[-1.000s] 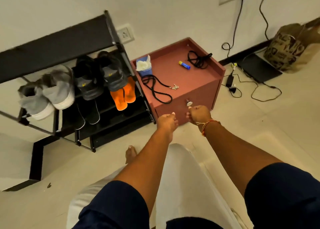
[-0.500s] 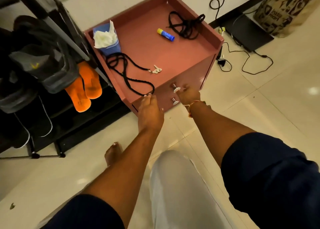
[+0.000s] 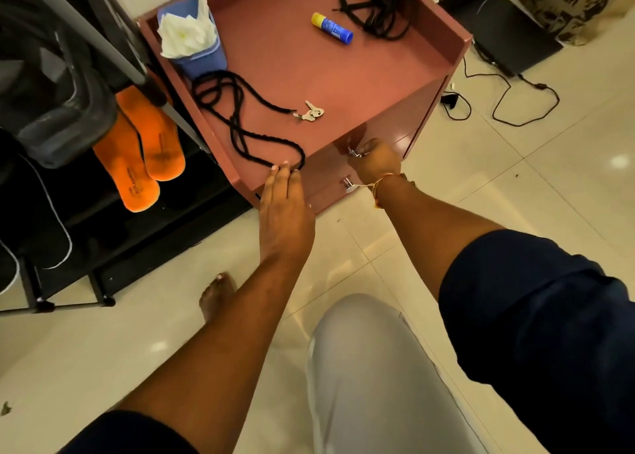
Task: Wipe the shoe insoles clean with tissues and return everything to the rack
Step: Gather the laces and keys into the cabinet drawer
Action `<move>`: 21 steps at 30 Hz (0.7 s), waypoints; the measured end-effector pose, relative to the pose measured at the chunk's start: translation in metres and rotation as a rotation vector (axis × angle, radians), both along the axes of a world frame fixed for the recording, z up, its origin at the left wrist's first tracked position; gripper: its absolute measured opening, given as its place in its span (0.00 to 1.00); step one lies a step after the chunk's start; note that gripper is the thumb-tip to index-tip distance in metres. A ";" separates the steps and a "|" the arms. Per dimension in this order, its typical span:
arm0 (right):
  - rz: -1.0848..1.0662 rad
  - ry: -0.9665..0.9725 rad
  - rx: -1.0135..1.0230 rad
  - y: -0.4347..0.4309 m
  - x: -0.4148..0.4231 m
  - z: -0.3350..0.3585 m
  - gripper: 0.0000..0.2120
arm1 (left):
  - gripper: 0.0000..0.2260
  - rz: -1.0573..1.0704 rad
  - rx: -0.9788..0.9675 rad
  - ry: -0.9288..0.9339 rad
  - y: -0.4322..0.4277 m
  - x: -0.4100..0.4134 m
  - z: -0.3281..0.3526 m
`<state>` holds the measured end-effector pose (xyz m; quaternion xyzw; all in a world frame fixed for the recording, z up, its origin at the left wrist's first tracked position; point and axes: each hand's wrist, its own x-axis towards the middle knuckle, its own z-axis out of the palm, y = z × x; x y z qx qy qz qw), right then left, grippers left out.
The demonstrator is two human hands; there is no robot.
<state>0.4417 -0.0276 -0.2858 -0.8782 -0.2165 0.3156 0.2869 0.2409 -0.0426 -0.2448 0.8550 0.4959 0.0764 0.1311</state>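
We crouch in front of the cabinet (image 3: pixel 378 86), both arms stretched toward its front. Our left hand (image 3: pixel 285 213) lies flat with the fingers straight and together, its grip loose and holding nothing. The fingertips reach the front edge of the cabinet's tabletop, just beside the near loop of a black cord (image 3: pixel 240 123). Our right hand (image 3: pixel 374 160) is at the cabinet's front face, fingers curled in a closed grip round the upper knob (image 3: pixel 354 152). The lower knob (image 3: pixel 347 183) sits free just below it. The cord ends at a small bunch of keys (image 3: pixel 311 112) near the middle of the tabletop. The tissues (image 3: pixel 185 34) stand bunched in a blue holder (image 3: pixel 202 60) at the cabinet's back left corner. A glue stick (image 3: pixel 331 27) and a tangle of black laces (image 3: pixel 381 7) lie toward the back right. To the left of the cabinet stands the rack (image 3: pixel 103 275). The two orange insoles (image 3: pixel 144 147) rest on it side by side, their near ends sticking out from under a dark shoe (image 3: pixel 58 110). The insoles are well apart from both hands.
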 end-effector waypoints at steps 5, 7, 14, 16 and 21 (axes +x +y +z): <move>-0.024 0.030 0.015 -0.026 -0.004 0.005 0.13 | 0.23 -0.003 -0.003 -0.044 -0.012 -0.003 -0.003; -0.057 0.037 0.042 -0.049 -0.009 0.006 0.11 | 0.24 -0.017 0.003 0.000 -0.016 -0.002 -0.005; 0.013 -0.035 -0.005 -0.111 -0.006 0.000 0.10 | 0.19 -0.067 -0.148 0.051 -0.042 -0.008 -0.009; 0.057 -0.089 -0.017 -0.127 -0.011 0.004 0.14 | 0.19 -0.055 -0.208 -0.002 -0.050 -0.011 -0.006; 0.110 -0.486 0.133 -0.155 -0.033 0.018 0.16 | 0.17 -0.064 -0.360 -0.084 -0.061 -0.022 0.007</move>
